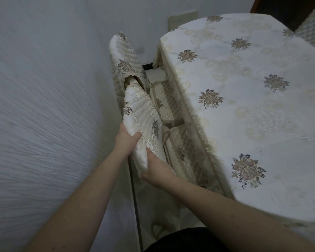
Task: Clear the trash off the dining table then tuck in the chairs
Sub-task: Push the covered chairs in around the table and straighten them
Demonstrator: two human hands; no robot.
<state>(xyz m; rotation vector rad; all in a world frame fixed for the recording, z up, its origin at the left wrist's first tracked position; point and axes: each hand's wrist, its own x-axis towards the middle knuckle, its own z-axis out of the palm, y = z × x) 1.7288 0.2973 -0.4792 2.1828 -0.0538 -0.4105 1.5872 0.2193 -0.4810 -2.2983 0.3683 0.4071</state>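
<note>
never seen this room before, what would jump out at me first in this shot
First the two bare forearms reaching up from the bottom: the left hand and right hand both grip the cream quilted, flower-embroidered cover on the back of the nearer chair, left of centre. To the right, a matching cream floral tablecloth covers the rounded dining table, with no trash on the part in view. A second covered chair back stands beyond, against the white wall.

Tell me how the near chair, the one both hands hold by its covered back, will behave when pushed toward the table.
The chair probably slides rather than tips, since the left hand and right hand grip its back. Its quilted cover looks loose, so it may shift. The hanging tablecloth could snag.
</note>
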